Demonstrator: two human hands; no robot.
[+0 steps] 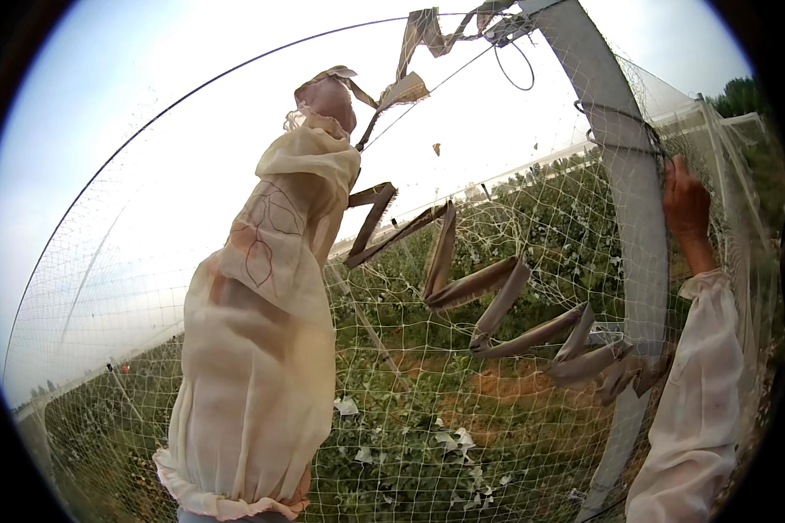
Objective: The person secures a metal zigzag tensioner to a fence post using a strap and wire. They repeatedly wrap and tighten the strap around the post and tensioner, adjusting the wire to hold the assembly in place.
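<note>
A grey post [632, 200], its head leaning left, is the landmark here. High and to the left of the post, well apart from it, the left hand [330, 103] is raised with its fingers bent closed on a creased brown strip [475, 286]. The strip lies across the top of those fingers; part of the grip is hidden by the strip and by the loose cream left sleeve [253, 375].

The strip's long axis slants from the left hand down toward the lower part of the post, folding back and forth in sharp zigzags, and its lower folds reach the post's left edge. More brown strip rises from the left hand toward the post's head; whether it is all one length I cannot tell.

At the post's right edge, the right hand [687, 205] points upward, its fingers curled, just below dark wire [619, 111] looped across the post. Whether they grip the wire or the net [384, 322] I cannot tell. A pale right sleeve [698, 392] covers the forearm right of the post.

The white net spreads left of the post. Beyond it are green plants [532, 209], with reddish soil [515, 392] low and left of the post.
</note>
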